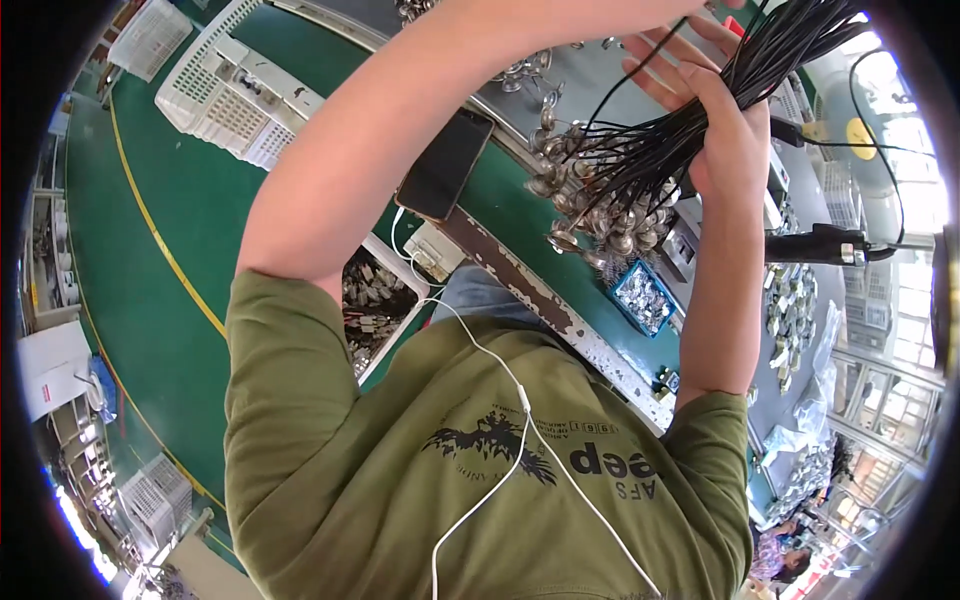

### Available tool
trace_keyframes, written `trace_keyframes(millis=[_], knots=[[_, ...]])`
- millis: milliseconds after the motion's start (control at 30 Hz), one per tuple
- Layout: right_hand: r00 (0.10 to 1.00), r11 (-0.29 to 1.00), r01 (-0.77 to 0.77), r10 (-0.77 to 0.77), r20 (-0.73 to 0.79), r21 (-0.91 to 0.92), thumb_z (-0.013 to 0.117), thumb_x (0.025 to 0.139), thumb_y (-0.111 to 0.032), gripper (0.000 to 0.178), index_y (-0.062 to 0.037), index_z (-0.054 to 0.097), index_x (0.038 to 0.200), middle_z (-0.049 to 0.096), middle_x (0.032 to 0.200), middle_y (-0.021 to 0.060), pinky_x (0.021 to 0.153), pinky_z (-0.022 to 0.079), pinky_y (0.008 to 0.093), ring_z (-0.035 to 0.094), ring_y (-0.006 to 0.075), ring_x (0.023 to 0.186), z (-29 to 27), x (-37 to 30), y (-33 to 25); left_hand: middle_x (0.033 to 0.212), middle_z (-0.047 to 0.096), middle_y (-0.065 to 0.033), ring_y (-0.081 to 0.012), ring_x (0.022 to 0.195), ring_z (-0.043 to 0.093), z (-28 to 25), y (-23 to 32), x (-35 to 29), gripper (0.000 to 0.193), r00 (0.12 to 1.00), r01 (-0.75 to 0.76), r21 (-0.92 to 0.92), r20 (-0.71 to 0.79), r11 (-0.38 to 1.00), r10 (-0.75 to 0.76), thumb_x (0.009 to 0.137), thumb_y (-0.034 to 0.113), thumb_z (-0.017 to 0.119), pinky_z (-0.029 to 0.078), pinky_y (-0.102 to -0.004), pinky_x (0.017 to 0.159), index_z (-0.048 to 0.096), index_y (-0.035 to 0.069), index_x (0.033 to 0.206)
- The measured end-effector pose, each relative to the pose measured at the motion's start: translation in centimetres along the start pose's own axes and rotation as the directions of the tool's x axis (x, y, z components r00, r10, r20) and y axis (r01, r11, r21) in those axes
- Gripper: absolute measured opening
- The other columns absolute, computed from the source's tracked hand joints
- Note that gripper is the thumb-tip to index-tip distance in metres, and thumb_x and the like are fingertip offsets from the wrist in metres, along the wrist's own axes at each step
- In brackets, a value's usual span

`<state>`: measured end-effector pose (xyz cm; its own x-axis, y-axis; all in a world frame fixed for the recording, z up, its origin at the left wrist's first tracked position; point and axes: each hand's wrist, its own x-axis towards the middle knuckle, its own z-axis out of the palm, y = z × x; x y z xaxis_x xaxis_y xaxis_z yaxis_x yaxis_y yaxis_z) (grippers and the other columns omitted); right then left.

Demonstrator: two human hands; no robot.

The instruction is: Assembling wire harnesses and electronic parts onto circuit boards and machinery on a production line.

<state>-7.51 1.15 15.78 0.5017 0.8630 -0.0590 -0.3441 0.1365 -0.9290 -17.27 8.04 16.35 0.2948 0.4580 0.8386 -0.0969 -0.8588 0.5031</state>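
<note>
My right hand [735, 135] is closed around a thick bundle of thin black cables [665, 140], raised over the bench at the upper right. Its thumb lies along the bundle and some of its fingers stretch out beside it. The bundle's lower ends fan out over a cluster of shiny round metal parts [620, 225]; whether they are attached I cannot tell. My left hand [650, 10] reaches across to the top edge, close to the cables. Most of its fingers are cut off there, so what it holds is hidden. One loose cable loops down near it.
A dark phone [446, 165] lies at the bench edge with a white cord. A blue tray [643, 297] of small metal pieces stands below the cluster. At the left are a white plastic crate [225, 115] and a bin [385, 275] of parts. A black-handled tool [815, 245] lies right.
</note>
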Motion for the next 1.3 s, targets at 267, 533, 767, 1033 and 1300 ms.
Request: trace_keyframes(millis=[267, 533, 767, 1033, 1300], knots=[[0.858, 0.935, 0.242, -0.081, 0.507, -0.260, 0.055, 0.094, -0.004, 0.040, 0.0048, 0.045, 0.132, 0.067, 0.084, 0.0094, 0.076, 0.053, 0.0299, 0.067, 0.0198, 0.080, -6.7, 3.3, 1.3, 0.083, 0.067, -0.0115, -0.0247, 0.073, 0.070, 2.2, -0.8, 1.3, 0.021, 0.977, 0.204, -0.086, 0.076, 0.975, -0.198, 0.100, 0.023, 0.051, 0.056, -0.0384, 0.059, 0.054, 0.003, 0.107], [0.761, 0.984, 0.115, 0.001, 0.648, -0.137, 0.057, 0.099, -0.015, 0.029, 0.0003, 0.045, 0.121, 0.048, 0.065, 0.0046, 0.053, 0.046, 0.0338, 0.052, 0.0164, 0.055, -7.5, 2.5, 3.1, 0.087, 0.052, 0.0015, -0.0047, 0.071, 0.051, 2.1, 0.2, -0.4, 0.017, 0.958, 0.286, -0.192, 0.068, 0.939, -0.278, 0.099, 0.013, 0.057, 0.045, -0.0211, 0.063, 0.050, 0.005, 0.112], [0.819, 0.961, 0.159, 0.001, 0.573, -0.228, 0.061, 0.096, -0.009, 0.021, 0.0026, 0.053, 0.111, 0.047, 0.055, 0.0017, 0.046, 0.037, 0.0282, 0.043, 0.0114, 0.043, -7.2, 1.7, 2.3, 0.125, 0.054, -0.0075, -0.0109, 0.104, 0.053, 1.3, 0.3, 0.2, 0.049, 0.962, 0.270, -0.337, 0.137, 0.902, -0.237, 0.103, 0.029, 0.051, 0.046, -0.0297, 0.090, 0.037, 0.003, 0.142], [0.854, 0.947, 0.188, -0.027, 0.520, -0.259, 0.064, 0.095, -0.012, 0.018, 0.0012, 0.053, 0.102, 0.048, 0.057, 0.0013, 0.045, 0.034, 0.0262, 0.044, 0.0108, 0.045, -6.5, 0.8, 2.3, 0.125, 0.054, -0.0084, -0.0155, 0.111, 0.055, 1.3, 3.1, 1.0, 0.063, 0.955, 0.291, -0.309, 0.153, 0.905, -0.254, 0.093, 0.032, 0.068, 0.046, -0.0317, 0.094, 0.039, 0.001, 0.139], [0.850, 0.952, 0.170, -0.012, 0.527, -0.253, 0.067, 0.094, -0.012, 0.023, 0.0007, 0.058, 0.110, 0.053, 0.067, -0.0014, 0.045, 0.038, 0.0229, 0.049, 0.0061, 0.051, -6.9, 0.7, 2.9, 0.105, 0.063, -0.0037, -0.0083, 0.090, 0.061, 1.9, 3.1, 1.4, 0.046, 0.919, 0.391, -0.197, 0.033, 0.899, -0.393, 0.091, 0.019, 0.071, 0.051, -0.0249, 0.078, 0.048, 0.001, 0.127]])
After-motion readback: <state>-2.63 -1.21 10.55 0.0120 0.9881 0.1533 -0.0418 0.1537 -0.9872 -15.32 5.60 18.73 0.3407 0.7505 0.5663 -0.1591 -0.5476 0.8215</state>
